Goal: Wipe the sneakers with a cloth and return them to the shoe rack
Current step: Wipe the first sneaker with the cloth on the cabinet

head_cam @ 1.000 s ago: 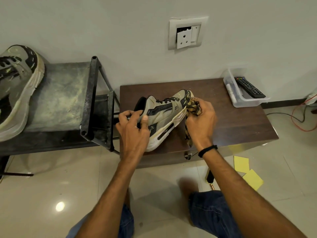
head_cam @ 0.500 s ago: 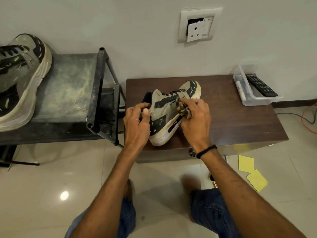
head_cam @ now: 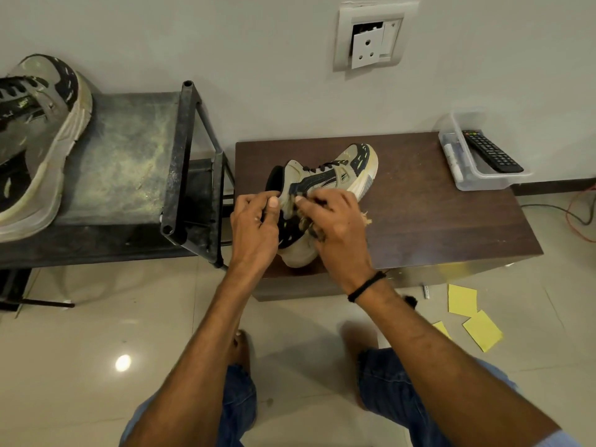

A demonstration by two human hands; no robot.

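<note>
Since my right hand [head_cam: 335, 227], clutching the cloth [head_cam: 304, 223], has swept from toe to heel, this side of the sneaker [head_cam: 329, 179] appears wiped; my left hand [head_cam: 254, 227] grips its collar on the table [head_cam: 435, 227].

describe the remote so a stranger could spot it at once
Start at the dark wooden table against the wall. On its far right corner sits a clear plastic tray. The remote lies inside it, black with rows of buttons, unlike the pale items beside it.
</note>
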